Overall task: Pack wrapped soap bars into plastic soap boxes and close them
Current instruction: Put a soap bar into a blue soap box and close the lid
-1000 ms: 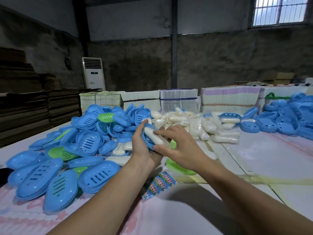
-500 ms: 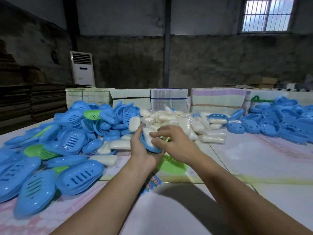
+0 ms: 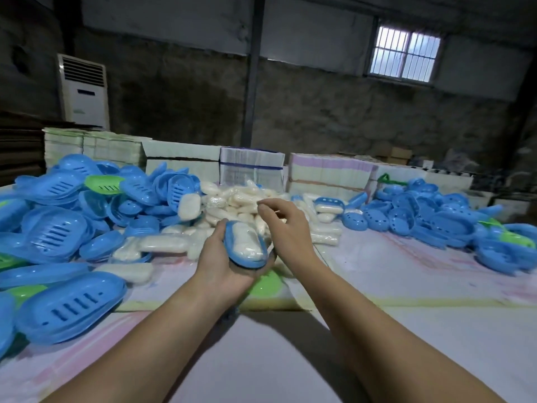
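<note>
The left hand (image 3: 223, 266) is cradling a light, stiff blue plastic soap box (image 3: 245, 247) holding a slippery wrapped white soap bar (image 3: 247, 242) (best gripped by its rims); the right hand (image 3: 283, 228) is hovering, loosely curled, empty.

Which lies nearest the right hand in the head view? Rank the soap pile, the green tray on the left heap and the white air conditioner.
1. Soap pile, just beyond the right hand.
2. Green tray, far left.
3. Air conditioner, back left wall.

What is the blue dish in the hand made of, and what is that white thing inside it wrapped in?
The blue dish looks like smooth moulded plastic: one even colour, rounded rim, slight sheen. The left hand holds it. The soap inside seems wrapped in thin clear film, judging by its crinkly shine, though blur leaves that unsure.
</note>
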Motion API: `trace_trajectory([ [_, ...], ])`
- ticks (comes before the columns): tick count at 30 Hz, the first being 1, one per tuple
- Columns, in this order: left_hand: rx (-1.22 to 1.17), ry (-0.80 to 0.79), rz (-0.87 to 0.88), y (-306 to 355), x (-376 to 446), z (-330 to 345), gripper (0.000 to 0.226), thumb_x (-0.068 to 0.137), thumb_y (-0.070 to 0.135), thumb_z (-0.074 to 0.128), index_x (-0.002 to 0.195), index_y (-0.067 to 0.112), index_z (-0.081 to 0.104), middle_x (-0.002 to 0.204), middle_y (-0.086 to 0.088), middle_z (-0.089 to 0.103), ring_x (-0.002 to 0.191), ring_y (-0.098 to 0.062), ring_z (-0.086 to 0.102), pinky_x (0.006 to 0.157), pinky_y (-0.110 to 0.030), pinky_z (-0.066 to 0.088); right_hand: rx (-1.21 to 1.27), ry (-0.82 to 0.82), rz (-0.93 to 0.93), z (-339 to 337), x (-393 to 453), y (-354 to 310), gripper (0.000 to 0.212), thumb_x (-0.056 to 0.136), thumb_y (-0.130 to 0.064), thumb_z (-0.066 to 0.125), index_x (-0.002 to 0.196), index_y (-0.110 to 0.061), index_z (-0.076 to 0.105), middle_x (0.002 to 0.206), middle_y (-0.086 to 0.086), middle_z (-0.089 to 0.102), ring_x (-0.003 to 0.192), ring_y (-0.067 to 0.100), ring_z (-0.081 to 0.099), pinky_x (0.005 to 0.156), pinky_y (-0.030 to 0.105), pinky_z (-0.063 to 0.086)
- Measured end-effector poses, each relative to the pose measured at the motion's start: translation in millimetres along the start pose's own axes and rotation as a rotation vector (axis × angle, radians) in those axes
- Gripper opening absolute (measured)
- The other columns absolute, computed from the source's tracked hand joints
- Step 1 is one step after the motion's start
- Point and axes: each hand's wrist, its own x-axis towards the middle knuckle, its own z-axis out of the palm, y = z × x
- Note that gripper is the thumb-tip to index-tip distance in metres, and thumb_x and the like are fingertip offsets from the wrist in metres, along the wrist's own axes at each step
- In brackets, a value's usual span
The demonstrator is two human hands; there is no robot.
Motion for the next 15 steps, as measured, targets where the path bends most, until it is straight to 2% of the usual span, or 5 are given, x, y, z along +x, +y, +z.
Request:
trace_trajectory([
  [2,0.005,0.036,-0.008,-6,3,1,0.037,0.101,0.042,0.049,0.112,0.011,0.065,0.118,-0.016,0.063,0.1,-0.033,0.062,0.071,-0.049,0.052,-0.147,0.015,0.085,-17,11,19,0.011,0.09,-0.026,0.064,0.097,-0.029,0.072,0.105,-0.006,0.066,0.096,0.007,0.06,0.089,0.03,0.049],
  [5,-0.015,0.079,0.002,-10,2,3,0.046,0.101,0.044,0.051,0.129,0.007,0.058,0.128,-0.023,0.057,0.105,-0.039,0.059,0.072,-0.053,0.049,-0.509,-0.001,0.204,-62,26,57,0.028,0.09,-0.027,0.061,0.116,-0.023,0.068,0.115,0.002,0.065,0.109,0.019,0.058,0.095,0.039,0.048],
  [9,-0.02,0.078,0.005,-13,0,6,0.048,0.1,0.041,0.056,0.134,0.007,0.056,0.132,-0.025,0.057,0.115,-0.04,0.059,0.075,-0.051,0.05,-1.091,-0.133,0.397,-127,44,110,0.049,0.092,-0.041,0.053,0.139,-0.027,0.047,0.14,0.01,0.05,0.13,0.033,0.038,0.101,0.046,0.041],
  [12,0.001,0.057,0.008,-17,2,6,0.042,0.102,0.04,0.052,0.128,0.007,0.059,0.125,-0.024,0.06,0.115,-0.041,0.058,0.079,-0.051,0.049,-1.223,-0.146,0.521,-156,64,134,0.058,0.092,-0.045,0.049,0.146,-0.031,0.035,0.148,0.014,0.042,0.139,0.038,0.026,0.106,0.051,0.034],
  [15,0.018,0.061,0.016,-22,2,4,0.038,0.105,0.04,0.044,0.126,0.01,0.058,0.122,-0.022,0.06,0.117,-0.039,0.055,0.071,-0.052,0.048,-1.232,-0.153,0.551,-164,88,152,0.054,0.095,-0.042,0.041,0.147,-0.033,0.032,0.151,0.017,0.038,0.141,0.04,0.024,0.11,0.054,0.027],
])
